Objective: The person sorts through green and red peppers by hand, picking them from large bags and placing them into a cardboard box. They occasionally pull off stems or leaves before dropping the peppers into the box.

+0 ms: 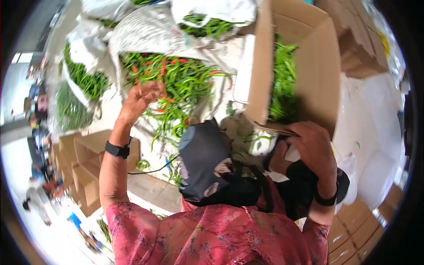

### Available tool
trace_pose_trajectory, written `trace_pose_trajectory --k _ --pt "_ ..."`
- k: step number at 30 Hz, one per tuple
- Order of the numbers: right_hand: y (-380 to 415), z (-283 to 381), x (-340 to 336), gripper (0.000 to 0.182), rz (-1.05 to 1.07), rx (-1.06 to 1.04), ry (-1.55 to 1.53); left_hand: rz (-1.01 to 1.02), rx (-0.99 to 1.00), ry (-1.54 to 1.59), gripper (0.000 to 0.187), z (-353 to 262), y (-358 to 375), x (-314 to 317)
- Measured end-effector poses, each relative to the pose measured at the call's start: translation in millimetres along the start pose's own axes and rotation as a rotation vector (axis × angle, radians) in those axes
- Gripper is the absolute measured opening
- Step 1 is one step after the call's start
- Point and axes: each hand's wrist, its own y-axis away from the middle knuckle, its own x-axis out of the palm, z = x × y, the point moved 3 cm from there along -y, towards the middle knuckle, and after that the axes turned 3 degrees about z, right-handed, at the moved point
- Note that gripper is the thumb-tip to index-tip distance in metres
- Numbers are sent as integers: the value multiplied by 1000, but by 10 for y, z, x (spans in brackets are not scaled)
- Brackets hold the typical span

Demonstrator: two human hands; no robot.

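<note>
My left hand [143, 97] is over a heap of green chili peppers [190, 81] with red ones mixed in, spread on a white woven sack [148, 37]. Its fingers are pinched together, and a long red chili pepper [163, 68] sticks up from the fingertips. On the right, a tall open cardboard box [316, 57] holds green chili peppers [282, 84]. My right hand [311, 143] is closed over the box's near edge, its fingers bent round the cardboard and partly hidden.
More sacks and bags of green chilies [86, 79] lie at the left and back. A white flat object [244, 68] stands beside the box. Empty cartons [84, 163] are at the lower left, and clear plastic sheeting [377, 119] lies at the right. A thin black cable [152, 170] crosses near my knee.
</note>
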Motion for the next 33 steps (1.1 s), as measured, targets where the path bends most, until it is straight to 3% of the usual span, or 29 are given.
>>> trace_pose_trajectory --k 1,3,6,7,9,11,13,15,17,19,20,23,24,29,31,33 --pt "-27 -21 52 18 -4 74 36 -75 -46 -72 34 402 127 -204" --pt "-75 120 32 16 30 39 60 -251 -281 105 34 1244 442 -424" --pt "-48 254 14 12 62 45 111 -305 -368 173 37 2287 782 -356" --pt "-38 267 32 10 62 67 123 -294 -346 164 35 2540 846 -247" --pt "6 314 110 13 101 65 136 -359 -204 -220 29 2971 756 67" --pt "19 394 144 18 91 109 104 -470 -141 -390 24 2480 531 413" --pt "7 514 133 19 42 157 21 -565 35 -330 21 2367 184 647" --pt "0 690 93 20 -7 207 -66 -658 106 -296 35 2100 -220 670" --pt "32 893 -22 18 -176 191 -199 -593 252 -512 57 1832 -614 703" --pt "86 973 -27 19 -143 112 -303 -413 147 -768 81 1598 -936 859" --pt "61 1047 51 19 -16 83 -367 -354 65 -1010 89 1743 -1140 963" --pt "88 1055 308 22 239 67 -504 -269 9 -1242 87 1972 -1407 1035" --pt "109 1017 439 24 368 70 -585 -295 90 -1284 82 2099 -1475 1045" --pt "146 760 848 23 511 261 -630 -358 107 -1229 65 2211 -1664 1016" --pt "92 693 908 23 518 339 -642 -200 -13 -1150 59 2207 -1776 949" --pt "81 664 924 22 513 346 -639 -214 78 -1172 54 2033 -1676 945"
